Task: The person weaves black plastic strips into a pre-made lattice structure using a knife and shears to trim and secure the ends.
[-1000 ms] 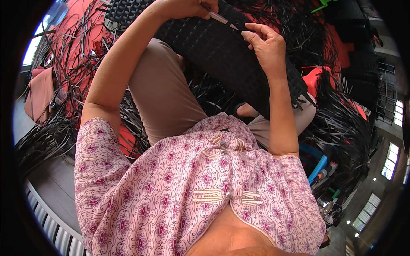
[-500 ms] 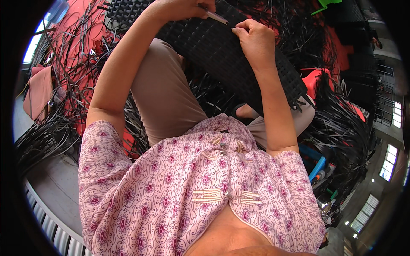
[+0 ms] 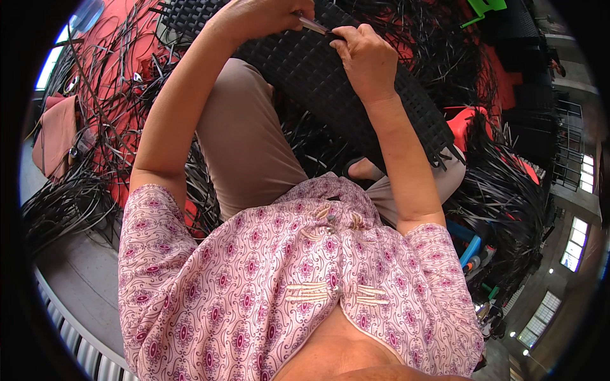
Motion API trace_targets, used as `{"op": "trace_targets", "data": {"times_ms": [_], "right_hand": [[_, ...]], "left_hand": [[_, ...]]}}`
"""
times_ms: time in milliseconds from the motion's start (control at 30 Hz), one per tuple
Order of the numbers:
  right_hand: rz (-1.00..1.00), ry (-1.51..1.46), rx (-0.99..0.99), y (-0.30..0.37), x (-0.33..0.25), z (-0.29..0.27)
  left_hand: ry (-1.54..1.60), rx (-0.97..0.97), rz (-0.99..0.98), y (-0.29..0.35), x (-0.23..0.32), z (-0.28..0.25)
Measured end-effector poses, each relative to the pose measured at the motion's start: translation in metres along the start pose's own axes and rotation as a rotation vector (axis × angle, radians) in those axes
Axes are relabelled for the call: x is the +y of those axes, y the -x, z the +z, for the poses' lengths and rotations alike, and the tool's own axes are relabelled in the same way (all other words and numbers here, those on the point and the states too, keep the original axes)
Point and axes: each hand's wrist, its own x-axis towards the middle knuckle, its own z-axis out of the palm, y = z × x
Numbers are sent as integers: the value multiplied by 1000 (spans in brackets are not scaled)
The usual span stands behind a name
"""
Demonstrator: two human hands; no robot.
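Note:
A black woven panel point(image 3: 305, 70) of flat plastic strips lies slanted across my lap, its right end by my knee. My left hand point(image 3: 264, 18) is above its upper part, closed round a slim, pointed metal tool point(image 3: 312, 25), perhaps scissors; the grip end is hidden in my fingers. My right hand point(image 3: 370, 62) is closed in a pinch at the tool's tip, over the panel. Something dark, which looks like a black strip end point(image 3: 332, 35), shows at its fingertips. The exact contact between tool and strip is too small to tell.
Loose black strips point(image 3: 502, 184) are heaped at the right, with another bundle point(image 3: 60, 206) at the left. Strips also litter the red floor covering point(image 3: 124, 38). A salmon cloth point(image 3: 56, 140) lies far left. A red plastic piece point(image 3: 467, 124) and a blue-handled item point(image 3: 470, 251) are at the right.
My right hand has moved left and slightly down, its fingertips now meeting the tool's tip. My left hand, with the tool, has shifted slightly left. The panel has barely moved.

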Motion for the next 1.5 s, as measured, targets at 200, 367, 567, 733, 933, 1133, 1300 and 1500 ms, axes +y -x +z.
{"op": "trace_targets", "data": {"times_ms": [200, 367, 567, 733, 933, 1133, 1300, 1500], "right_hand": [[-73, -234, 134, -13, 4, 3], [239, -685, 47, -44, -11, -30], [379, -948, 13, -71, -21, -39], [476, -1303, 11, -64, -5, -2], [530, -1261, -46, -50, -11, -7], [560, -1178, 65, -35, -1, -16], [576, -1052, -76, -22, 9, -28], [524, -579, -143, -14, -4, -36]], "left_hand": [[-5, 17, -85, 14, -12, -10], [70, -19, -227, 24, -23, -15], [94, 76, -117, 27, -38, -6], [158, 32, -94, 19, -44, -7], [261, -25, -102, 14, -56, -3], [488, -109, -116, 5, -72, 10], [444, -102, 0, -5, -67, 8], [397, -174, -87, -11, -59, 5]]}}
